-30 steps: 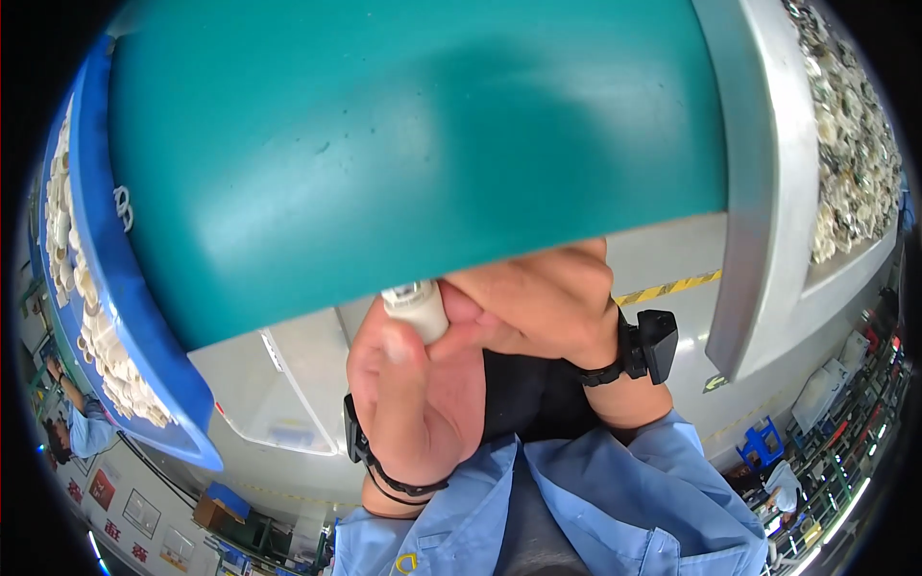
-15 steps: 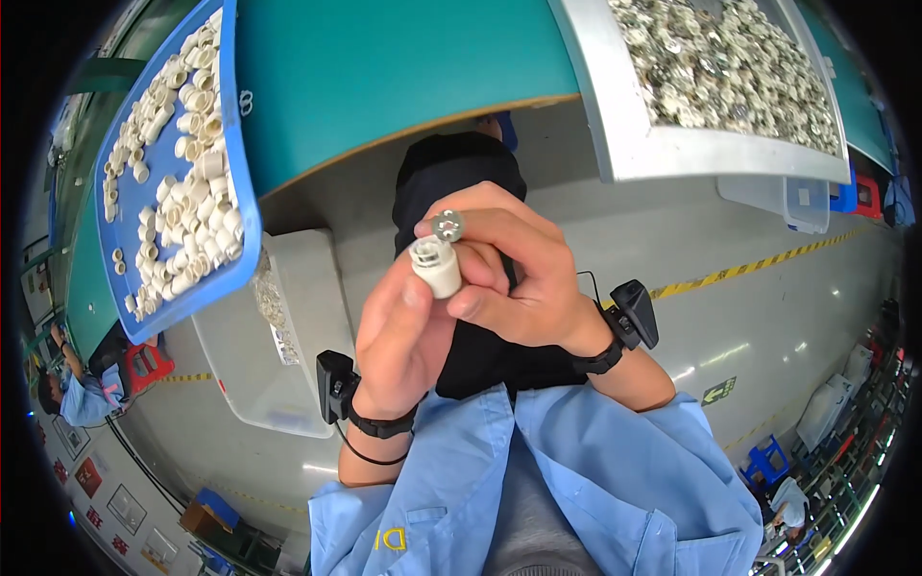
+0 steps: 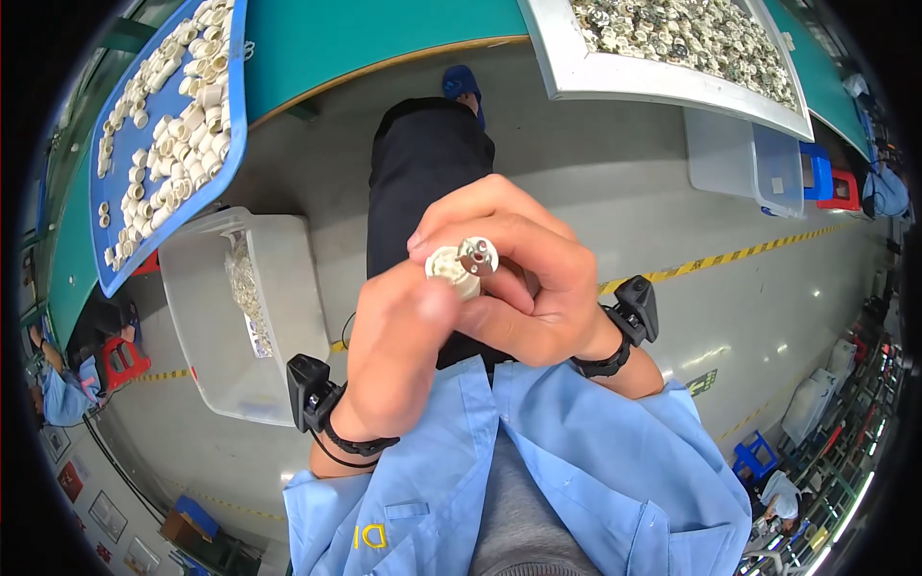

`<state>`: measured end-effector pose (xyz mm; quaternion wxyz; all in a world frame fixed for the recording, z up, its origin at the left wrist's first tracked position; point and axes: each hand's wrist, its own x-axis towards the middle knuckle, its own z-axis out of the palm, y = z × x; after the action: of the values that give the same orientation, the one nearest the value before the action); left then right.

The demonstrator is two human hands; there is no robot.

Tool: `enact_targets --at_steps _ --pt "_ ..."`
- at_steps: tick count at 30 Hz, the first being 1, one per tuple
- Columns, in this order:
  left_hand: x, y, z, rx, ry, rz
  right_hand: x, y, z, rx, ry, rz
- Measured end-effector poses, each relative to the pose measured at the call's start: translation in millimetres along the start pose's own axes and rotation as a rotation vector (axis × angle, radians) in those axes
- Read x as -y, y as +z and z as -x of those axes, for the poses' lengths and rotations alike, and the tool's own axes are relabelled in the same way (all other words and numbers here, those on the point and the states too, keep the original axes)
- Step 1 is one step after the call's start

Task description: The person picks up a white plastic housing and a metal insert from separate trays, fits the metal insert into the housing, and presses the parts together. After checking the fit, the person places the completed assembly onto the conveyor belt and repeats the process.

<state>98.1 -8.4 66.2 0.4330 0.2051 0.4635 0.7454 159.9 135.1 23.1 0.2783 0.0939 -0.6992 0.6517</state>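
Observation:
Both my hands meet in front of my lap. My left hand (image 3: 389, 326) is closed around a small white cylindrical plastic housing (image 3: 445, 266), its open end turned upward; the thumb, slightly blurred, lies at its near rim. My right hand (image 3: 533, 274) is closed, with a small round insert (image 3: 477, 255) of shiny metal and white plastic held at the fingers. The insert overlaps the right side of the housing's mouth; whether it touches is hard to tell. The right thumb is beside the housing's lower side, whose bottom is hidden by the fingers.
A blue tray (image 3: 237, 125) of white cylindrical housings stands at the left on the green table (image 3: 365, 34). The white-framed tray (image 3: 615, 82) at the right holds many small metal-and-white pieces. A translucent bin (image 3: 206, 374) sits on the floor at the left, another bin (image 3: 720, 158) farther right.
The housing has tipped so its mouth faces up more, and the insert has come down to overlap its right side. My left thumb has moved over the rim. The view has shifted.

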Motion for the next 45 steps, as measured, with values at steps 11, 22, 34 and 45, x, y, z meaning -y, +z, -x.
enact_targets --at_steps 11,22,34,45 --pt "-7.9 9.8 7.1 -0.02 -0.042 -0.141 14.7 -11.3 -0.4 0.084 -0.139 0.264" --pt "16.1 -6.2 4.1 -0.101 -0.023 -0.045 -5.0 -6.2 3.0 0.058 0.005 0.184" --pt "70.0 -56.2 -66.5 -0.581 -0.036 0.045 -98.3 22.8 -10.8 -0.137 0.5 -0.264" --pt "71.8 -84.7 -120.6 -0.722 -0.003 0.022 -154.0 12.0 -49.9 -0.153 0.302 -0.001"
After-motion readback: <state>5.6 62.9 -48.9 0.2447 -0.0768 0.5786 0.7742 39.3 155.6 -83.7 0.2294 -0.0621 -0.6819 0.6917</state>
